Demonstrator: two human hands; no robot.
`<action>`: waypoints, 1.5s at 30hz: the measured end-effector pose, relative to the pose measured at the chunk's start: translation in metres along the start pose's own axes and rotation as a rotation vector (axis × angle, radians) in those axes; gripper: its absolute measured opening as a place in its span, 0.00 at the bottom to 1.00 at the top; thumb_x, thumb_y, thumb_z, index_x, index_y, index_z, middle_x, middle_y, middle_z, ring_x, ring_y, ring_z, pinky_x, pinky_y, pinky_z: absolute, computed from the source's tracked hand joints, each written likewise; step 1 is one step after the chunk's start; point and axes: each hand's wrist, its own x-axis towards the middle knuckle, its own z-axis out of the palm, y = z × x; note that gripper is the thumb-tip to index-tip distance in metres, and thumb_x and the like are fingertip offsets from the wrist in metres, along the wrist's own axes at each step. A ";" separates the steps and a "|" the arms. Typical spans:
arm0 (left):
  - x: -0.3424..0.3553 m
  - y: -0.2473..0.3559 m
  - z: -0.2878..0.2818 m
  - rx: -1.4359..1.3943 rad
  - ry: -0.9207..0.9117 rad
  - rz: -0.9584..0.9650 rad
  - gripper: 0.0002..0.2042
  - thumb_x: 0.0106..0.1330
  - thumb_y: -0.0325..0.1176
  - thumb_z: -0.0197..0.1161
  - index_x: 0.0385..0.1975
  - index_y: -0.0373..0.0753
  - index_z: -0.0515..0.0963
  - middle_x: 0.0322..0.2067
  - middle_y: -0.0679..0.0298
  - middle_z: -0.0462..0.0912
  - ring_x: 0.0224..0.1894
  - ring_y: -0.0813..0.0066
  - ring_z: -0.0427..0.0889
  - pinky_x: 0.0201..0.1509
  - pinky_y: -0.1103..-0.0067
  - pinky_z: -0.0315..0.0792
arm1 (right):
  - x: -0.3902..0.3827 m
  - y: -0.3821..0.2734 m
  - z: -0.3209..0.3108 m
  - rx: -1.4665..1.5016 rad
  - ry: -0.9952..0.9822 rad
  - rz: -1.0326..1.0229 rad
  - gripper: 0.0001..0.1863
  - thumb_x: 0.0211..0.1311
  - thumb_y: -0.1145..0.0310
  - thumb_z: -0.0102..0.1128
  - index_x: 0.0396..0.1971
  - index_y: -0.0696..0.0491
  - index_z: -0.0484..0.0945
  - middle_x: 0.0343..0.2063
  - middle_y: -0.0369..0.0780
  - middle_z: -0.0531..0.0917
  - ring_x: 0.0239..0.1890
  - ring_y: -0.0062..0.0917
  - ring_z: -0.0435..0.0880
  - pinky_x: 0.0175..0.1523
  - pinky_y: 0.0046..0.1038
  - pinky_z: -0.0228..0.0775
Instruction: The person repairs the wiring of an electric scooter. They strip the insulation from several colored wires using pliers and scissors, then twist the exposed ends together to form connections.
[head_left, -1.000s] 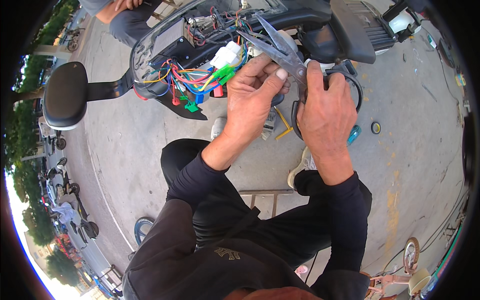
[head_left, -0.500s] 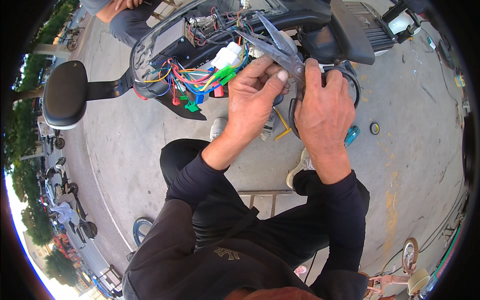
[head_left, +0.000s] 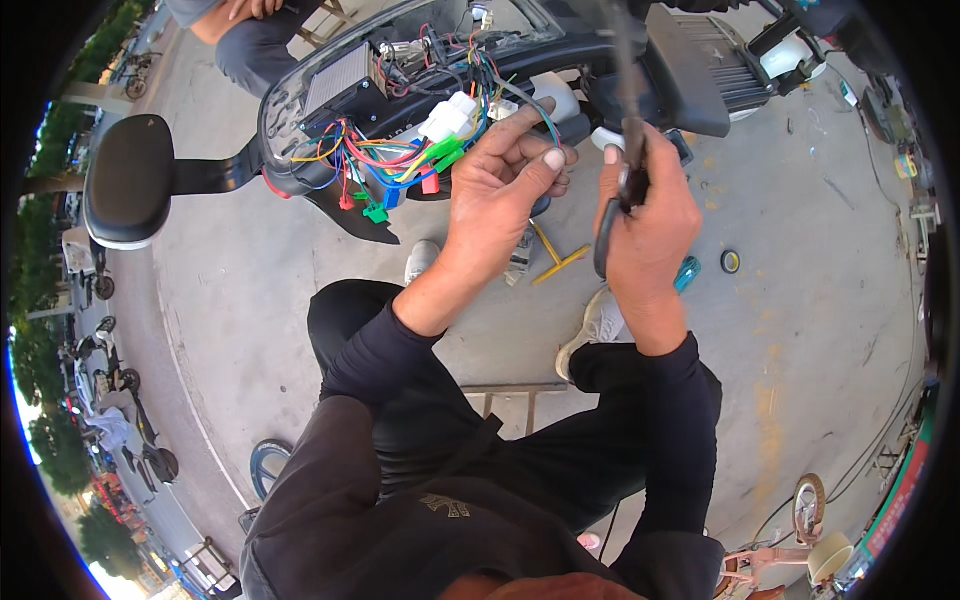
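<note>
Between the thumb and fingers of my left hand (head_left: 485,200), closed in a pinch, is the end of a thin grey-sheathed cable (head_left: 518,93) with coloured wires. My right hand (head_left: 652,220) is wrapped around large dark-handled scissors (head_left: 631,135), whose blades point away from me and look narrow, almost edge-on. The scissors are apart from the cable. Left of my hands, bundled wires (head_left: 385,160) hang from an opened two-wheeler body (head_left: 285,105). A white connector block (head_left: 447,117) and a green connector (head_left: 444,152) are among them.
A finned metal box (head_left: 338,78) sits in the body, and a padded backrest (head_left: 130,180) juts out left. On the ground lie a yellow T-shaped tool (head_left: 560,262), a tape roll (head_left: 730,261) and a teal tool (head_left: 687,272). Another person's knee (head_left: 260,55) is at the far left.
The scissors have swung away from my left hand to the right and turned upright. My left hand still pinches near the same spot, and the cable end now shows.
</note>
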 end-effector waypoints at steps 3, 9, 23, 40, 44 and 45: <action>-0.001 0.007 0.005 0.012 0.032 -0.055 0.22 0.69 0.27 0.64 0.62 0.32 0.72 0.40 0.62 0.86 0.37 0.82 0.81 0.40 0.82 0.76 | 0.005 -0.011 -0.004 0.544 -0.041 0.340 0.19 0.65 0.73 0.66 0.54 0.57 0.73 0.36 0.39 0.85 0.34 0.16 0.82 0.36 0.19 0.72; 0.002 0.001 0.004 0.058 0.130 -0.070 0.13 0.69 0.29 0.65 0.52 0.34 0.79 0.41 0.65 0.86 0.40 0.82 0.82 0.42 0.83 0.78 | 0.009 -0.020 0.008 0.809 -0.083 0.492 0.20 0.64 0.75 0.64 0.55 0.60 0.72 0.36 0.38 0.86 0.36 0.14 0.82 0.39 0.18 0.74; 0.003 -0.004 0.000 -0.141 0.004 -0.113 0.11 0.70 0.27 0.58 0.50 0.34 0.78 0.44 0.60 0.83 0.44 0.73 0.82 0.47 0.76 0.74 | -0.002 -0.015 0.030 0.840 -0.094 0.567 0.15 0.66 0.70 0.61 0.48 0.61 0.73 0.27 0.35 0.79 0.27 0.14 0.75 0.33 0.20 0.69; 0.009 -0.013 -0.006 -0.104 0.058 -0.019 0.13 0.74 0.35 0.62 0.47 0.31 0.80 0.38 0.62 0.86 0.37 0.78 0.83 0.44 0.80 0.79 | 0.014 -0.023 0.018 0.727 -0.058 0.378 0.17 0.63 0.77 0.58 0.52 0.57 0.76 0.29 0.33 0.80 0.29 0.14 0.78 0.34 0.19 0.70; 0.003 -0.013 0.005 -0.074 0.234 0.077 0.13 0.71 0.33 0.65 0.47 0.30 0.80 0.37 0.61 0.86 0.37 0.79 0.83 0.43 0.79 0.80 | 0.020 -0.022 0.020 0.709 -0.012 0.332 0.16 0.63 0.77 0.58 0.51 0.57 0.77 0.29 0.33 0.79 0.28 0.14 0.77 0.32 0.18 0.70; 0.002 -0.013 0.010 -0.092 0.252 0.082 0.13 0.70 0.32 0.65 0.47 0.29 0.80 0.37 0.61 0.86 0.36 0.80 0.83 0.42 0.80 0.80 | 0.022 -0.023 0.019 0.706 -0.003 0.336 0.16 0.63 0.77 0.58 0.51 0.57 0.77 0.29 0.33 0.79 0.28 0.14 0.77 0.32 0.18 0.70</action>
